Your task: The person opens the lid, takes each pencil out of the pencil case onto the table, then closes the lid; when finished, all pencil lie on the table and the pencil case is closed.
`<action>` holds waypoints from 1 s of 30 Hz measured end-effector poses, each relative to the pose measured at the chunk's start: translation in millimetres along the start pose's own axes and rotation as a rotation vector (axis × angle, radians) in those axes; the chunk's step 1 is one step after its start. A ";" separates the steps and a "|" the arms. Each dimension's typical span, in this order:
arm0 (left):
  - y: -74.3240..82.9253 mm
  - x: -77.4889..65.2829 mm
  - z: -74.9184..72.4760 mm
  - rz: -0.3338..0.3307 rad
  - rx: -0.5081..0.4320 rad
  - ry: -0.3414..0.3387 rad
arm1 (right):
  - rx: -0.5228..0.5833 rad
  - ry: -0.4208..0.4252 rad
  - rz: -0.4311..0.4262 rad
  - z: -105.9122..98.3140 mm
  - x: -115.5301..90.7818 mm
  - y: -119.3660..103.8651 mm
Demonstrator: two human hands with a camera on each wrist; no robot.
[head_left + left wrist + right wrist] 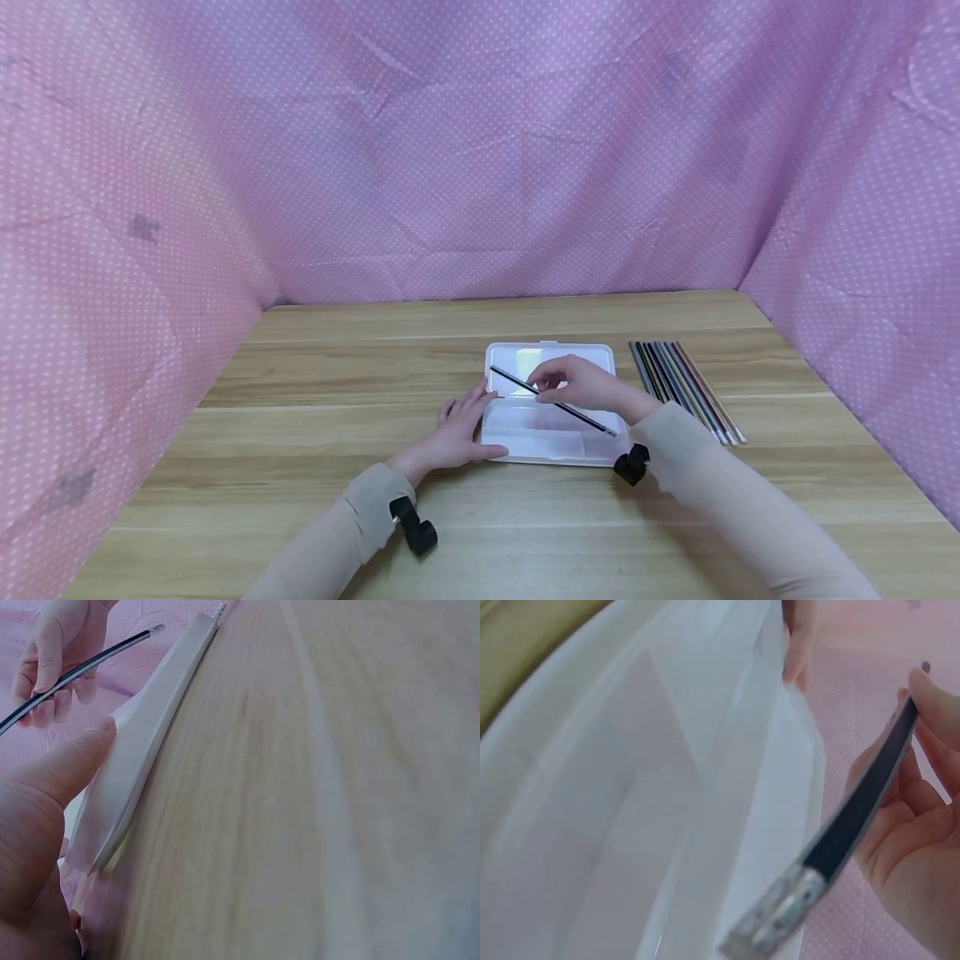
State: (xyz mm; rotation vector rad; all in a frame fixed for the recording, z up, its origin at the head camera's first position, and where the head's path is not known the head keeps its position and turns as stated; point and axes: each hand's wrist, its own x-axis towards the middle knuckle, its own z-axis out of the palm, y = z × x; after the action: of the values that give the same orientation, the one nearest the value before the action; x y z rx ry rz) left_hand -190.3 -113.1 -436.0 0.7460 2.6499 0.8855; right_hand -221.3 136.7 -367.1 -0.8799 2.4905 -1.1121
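Note:
A translucent white plastic pencil case (532,446) lies on the table with its lid (517,358) laid back, away from the person; inside, dividers split the base into compartments. Over it, the right hand (581,385) pinches a dark pencil (585,417) near its middle between thumb and fingers. The pencil slants, its metal-banded end (780,911) toward the near right and its other end over the lid. At the case's left side rests the left hand (457,433), fingers stretched along the edge and thumb at the near corner, as the left wrist view also shows.
To the right of the case, several pencils (678,383) in various colours lie side by side on the wooden table (337,367), partly behind the right forearm. Pink dotted cloth (487,167) hangs behind the table and at both sides. Each wrist carries a black camera mount (416,529).

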 end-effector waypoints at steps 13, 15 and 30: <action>0.4 -0.8 -0.8 -0.004 -0.006 -0.006 | 0.423 0.157 0.262 -11.0 -13.4 9.3; 0.3 -0.4 -0.7 -0.001 -0.006 -0.005 | 0.458 0.166 0.275 -11.5 -15.8 11.7; -0.6 -0.8 -1.0 0.012 0.004 -0.001 | 0.528 0.165 0.348 -13.4 -41.5 30.1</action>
State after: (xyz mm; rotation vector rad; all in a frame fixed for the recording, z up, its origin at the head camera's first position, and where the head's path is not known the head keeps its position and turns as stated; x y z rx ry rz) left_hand -190.3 -114.4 -435.5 0.7636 2.6496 0.8827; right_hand -207.9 186.3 -380.5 -0.2067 2.1711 -1.6402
